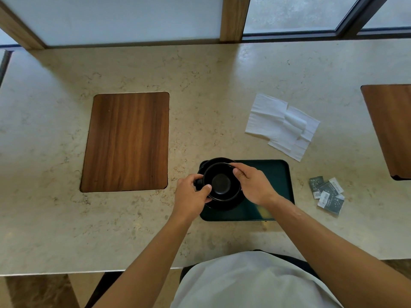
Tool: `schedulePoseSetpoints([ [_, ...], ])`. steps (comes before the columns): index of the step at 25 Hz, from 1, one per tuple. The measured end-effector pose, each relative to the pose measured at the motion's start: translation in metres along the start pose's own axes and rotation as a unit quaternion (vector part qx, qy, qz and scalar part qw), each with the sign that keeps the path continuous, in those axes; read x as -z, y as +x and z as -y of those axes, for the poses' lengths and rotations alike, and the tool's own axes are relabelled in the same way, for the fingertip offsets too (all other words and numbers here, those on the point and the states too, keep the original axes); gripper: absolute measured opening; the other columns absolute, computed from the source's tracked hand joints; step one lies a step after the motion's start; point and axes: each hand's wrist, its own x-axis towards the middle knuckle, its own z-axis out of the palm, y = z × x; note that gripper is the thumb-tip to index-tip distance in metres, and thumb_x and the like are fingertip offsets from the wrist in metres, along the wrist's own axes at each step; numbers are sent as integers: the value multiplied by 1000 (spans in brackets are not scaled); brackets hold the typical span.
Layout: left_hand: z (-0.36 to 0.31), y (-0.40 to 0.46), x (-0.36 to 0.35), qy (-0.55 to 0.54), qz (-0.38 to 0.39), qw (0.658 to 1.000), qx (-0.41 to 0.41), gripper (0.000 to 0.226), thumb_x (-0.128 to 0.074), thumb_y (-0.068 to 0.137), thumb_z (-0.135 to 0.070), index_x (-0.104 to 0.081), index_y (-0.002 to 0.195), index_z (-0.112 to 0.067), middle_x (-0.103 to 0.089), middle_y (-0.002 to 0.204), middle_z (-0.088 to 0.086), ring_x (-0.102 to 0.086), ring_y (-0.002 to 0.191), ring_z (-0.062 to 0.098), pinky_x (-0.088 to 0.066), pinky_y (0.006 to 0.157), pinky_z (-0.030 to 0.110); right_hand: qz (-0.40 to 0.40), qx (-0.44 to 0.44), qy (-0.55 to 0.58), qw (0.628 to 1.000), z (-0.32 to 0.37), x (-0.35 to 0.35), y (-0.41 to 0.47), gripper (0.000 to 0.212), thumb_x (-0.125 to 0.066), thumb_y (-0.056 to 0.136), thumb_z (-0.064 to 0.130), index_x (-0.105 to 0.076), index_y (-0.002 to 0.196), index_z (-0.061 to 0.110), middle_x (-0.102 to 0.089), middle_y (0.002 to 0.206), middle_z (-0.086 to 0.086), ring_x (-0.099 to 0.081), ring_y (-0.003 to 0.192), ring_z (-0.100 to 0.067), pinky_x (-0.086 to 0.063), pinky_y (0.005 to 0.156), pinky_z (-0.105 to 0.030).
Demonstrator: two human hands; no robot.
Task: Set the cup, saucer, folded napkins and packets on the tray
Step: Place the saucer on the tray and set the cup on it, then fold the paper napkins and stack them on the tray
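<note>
Black glazed cup [221, 182] seen from the head view, held over a black saucer [224, 204] at the left end of a dark green tray [275, 174]; whether cup and saucer touch cannot be told. The left hand [191, 194] grips the cup at its left side, where the handle sits, with its fingers [205, 189] curled round it and the thumb lying on the rim. The right hand [253, 185] holds the cup's far right rim, its fingers [239, 170] bent over the edge. The tray lies on a beige marbled bench [222, 96], near the person. White napkins [281, 124], partly unfolded and overlapping, lie on the bench beyond the tray's far right corner, apart from it. Small grey-green packets [328, 193], several in a loose overlapping cluster, lie on the bench just right of the tray. A wooden inlay panel [126, 141] is set into the bench left of the tray; a second wooden panel [391, 127] shows at the right edge.
</note>
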Motion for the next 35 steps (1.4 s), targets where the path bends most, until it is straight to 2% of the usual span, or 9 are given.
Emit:
schedulePoseSetpoints([
  [4, -1, -2, 0, 11, -6, 1000, -7, 27, -70, 94, -13, -61, 119, -17, -41, 126, 6, -64, 105, 28, -64, 70, 29, -4, 2, -6, 1000, 1, -1, 0, 36, -39, 110, 31, -58, 140, 27, -70, 122, 5, -64, 111, -14, -53, 93, -27],
  [8, -2, -1, 0, 11, -2, 1000, 3, 29, -70, 94, -12, -61, 121, -15, -42, 129, 7, -63, 108, 31, -65, 73, 35, -5, -4, 0, 1000, 1, 0, 0, 36, -39, 110, 31, -59, 139, 27, -69, 123, 5, -64, 112, -14, -54, 96, -31],
  [13, -2, -1, -3, 5, -3, 1000, 2, 29, -70, 94, -11, -61, 122, -15, -44, 132, 9, -64, 109, 30, -66, 74, 37, -10, -6, 6, 1000, 1, 1, 0, 34, -40, 110, 30, -61, 136, 28, -69, 116, 10, -63, 106, -8, -46, 78, -12],
  [18, 1, 0, -3, 0, -2, 1000, 6, 32, -71, 94, -15, -58, 122, -18, -45, 132, 9, -64, 109, 29, -66, 71, 37, -14, -11, -5, 1000, 0, 1, 1, 32, -41, 109, 34, -61, 132, 29, -69, 109, 11, -64, 94, -4, -46, 70, -17],
  [21, 0, 0, -1, 10, -16, 1000, 18, 40, -71, 92, -25, -50, 126, -24, -49, 128, 6, -69, 97, 25, -63, 63, 31, -16, -15, -13, 1000, -1, 2, 1, 34, -43, 107, 37, -61, 133, 26, -69, 111, 9, -66, 97, -9, -57, 80, -31],
  [24, -3, 3, 2, 66, -56, 996, 24, 48, -68, 90, -41, -48, 132, -27, -52, 124, 1, -63, 100, 17, -55, 76, 31, -21, -16, -16, 1000, -2, 9, 1, 34, -46, 105, 38, -63, 132, 25, -69, 114, 10, -65, 101, -10, -58, 90, -40],
  [28, -14, 11, 7, 104, -110, 988, -3, 42, -64, 90, -45, -50, 125, -28, -41, 126, -3, -53, 104, 11, -43, 82, 29, -45, -18, -10, 999, -1, 25, 7, 27, -50, 102, 34, -66, 122, 25, -69, 111, 10, -65, 102, -11, -57, 93, -41],
  [33, -48, 36, 4, 149, -71, 985, -50, 29, -61, 93, -42, -56, 118, -27, -55, 124, -2, -57, 109, 15, -49, 89, 33, -81, -18, -8, 996, -2, 50, 15, 24, -51, 102, 28, -67, 119, 27, -64, 108, 13, -64, 105, -12, -54, 94, -35],
  [35, -64, 47, -7, 173, -55, 980, -84, 28, -60, 94, -39, -59, 118, -25, -57, 122, -2, -58, 107, 14, -46, 88, 30, -98, -21, -5, 995, -6, 63, 19, 23, -51, 101, 27, -67, 117, 29, -64, 109, 13, -64, 104, -11, -54, 91, -33],
])
